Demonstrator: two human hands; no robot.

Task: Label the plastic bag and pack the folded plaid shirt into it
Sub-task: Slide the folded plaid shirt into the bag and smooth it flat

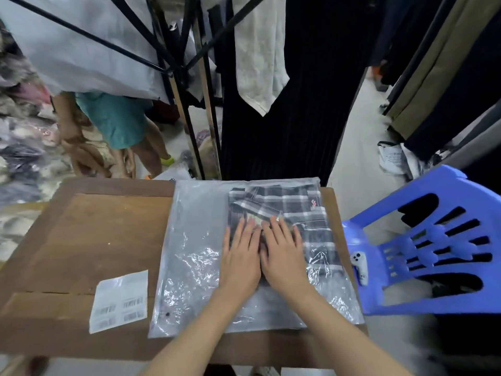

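A clear plastic bag (pixel 189 256) lies flat on the brown wooden table (pixel 89 240). The folded grey-and-white plaid shirt (pixel 292 207) is inside the bag, on its right side. My left hand (pixel 240 256) and my right hand (pixel 284 253) rest side by side, palms down and fingers spread, pressing on the bag over the shirt. Neither hand grips anything. A white sheet of barcode labels (pixel 119 301) lies on the table left of the bag.
A blue plastic chair (pixel 423 245) stands right of the table with a small white device (pixel 360 267) on its seat. Black rack bars and hanging clothes (pixel 260 58) are behind the table. A person's legs (pixel 113 137) are at the back left.
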